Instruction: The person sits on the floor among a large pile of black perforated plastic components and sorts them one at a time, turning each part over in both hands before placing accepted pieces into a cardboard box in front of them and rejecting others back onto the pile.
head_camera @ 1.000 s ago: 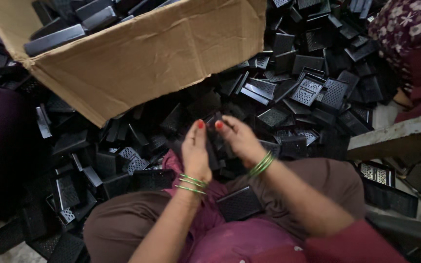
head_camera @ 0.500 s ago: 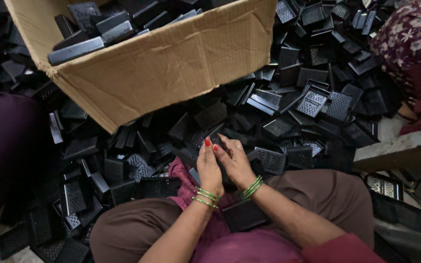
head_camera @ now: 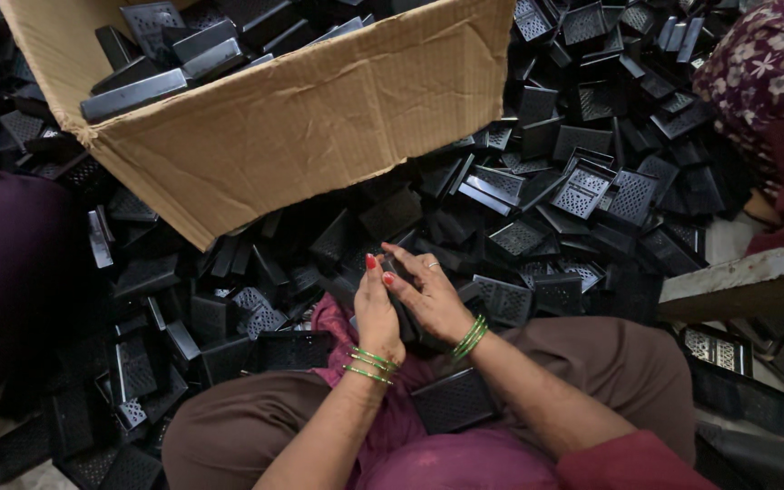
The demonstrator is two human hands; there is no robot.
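My left hand (head_camera: 377, 313) and my right hand (head_camera: 428, 295) are pressed together around a small black plastic perforated part (head_camera: 401, 304), which shows only as a dark sliver between the palms. Both wrists carry green bangles. The hands hover above my lap, just in front of a big pile of black perforated plastic parts (head_camera: 546, 195) spread over the floor. Another black grille part (head_camera: 454, 399) lies on my lap below the right wrist.
A large cardboard box (head_camera: 301, 127) holding more black parts stands tilted at the top. A person in a floral garment (head_camera: 764, 82) sits at the right, another in dark purple clothing (head_camera: 11, 272) at the left. A worn ledge (head_camera: 737, 281) juts in from the right.
The view has shifted down, so the box now fills more of the top. My hands stay together on the small part, with the right fingers turned further over it.
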